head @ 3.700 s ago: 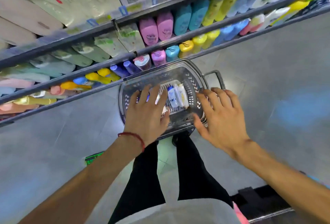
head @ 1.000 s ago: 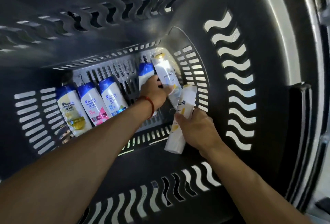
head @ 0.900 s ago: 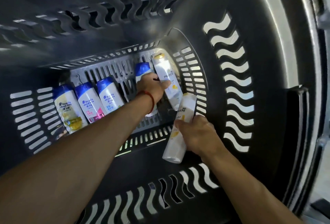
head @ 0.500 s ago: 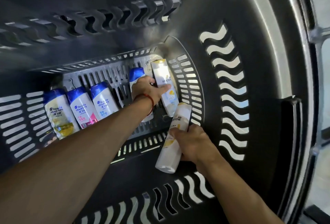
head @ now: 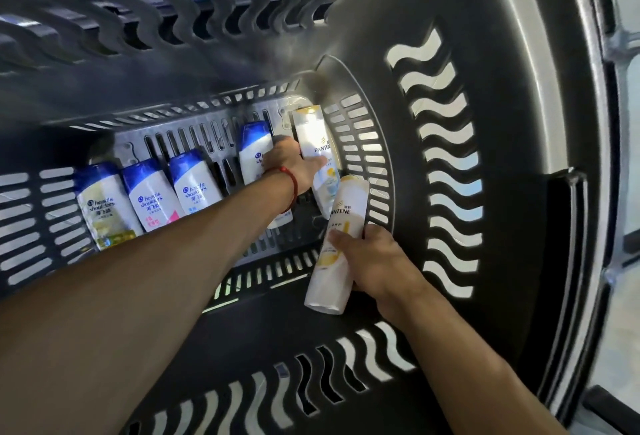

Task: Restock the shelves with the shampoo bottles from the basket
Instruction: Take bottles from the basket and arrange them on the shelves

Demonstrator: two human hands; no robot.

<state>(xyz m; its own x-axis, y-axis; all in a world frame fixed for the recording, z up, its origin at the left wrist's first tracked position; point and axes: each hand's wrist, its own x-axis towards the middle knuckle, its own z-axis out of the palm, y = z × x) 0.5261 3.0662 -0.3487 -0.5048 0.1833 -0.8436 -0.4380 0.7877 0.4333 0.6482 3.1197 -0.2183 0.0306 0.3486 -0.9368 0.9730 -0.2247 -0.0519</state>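
Your right hand (head: 377, 261) is clamped on 1 Pantene bottle (head: 337, 244), your left hand (head: 294, 164) wraps 2 more bottles (head: 313, 143) loosely, so either could slip back into the basket (head: 519, 123).

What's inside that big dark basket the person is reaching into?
The basket holds six shampoo bottles: four blue-capped Head & Shoulders, two white Pantene. The right hand grips one Pantene; the left hand covers parts of two others.

Daylight is streaming in through the wavy slots of the dark basket (head: 519, 123), leaving its upper wall lying in shadow. Glare is washing out the Pantene bottle (head: 313, 136). Wide-angle distortion is bending the rim; the edges are blurring.
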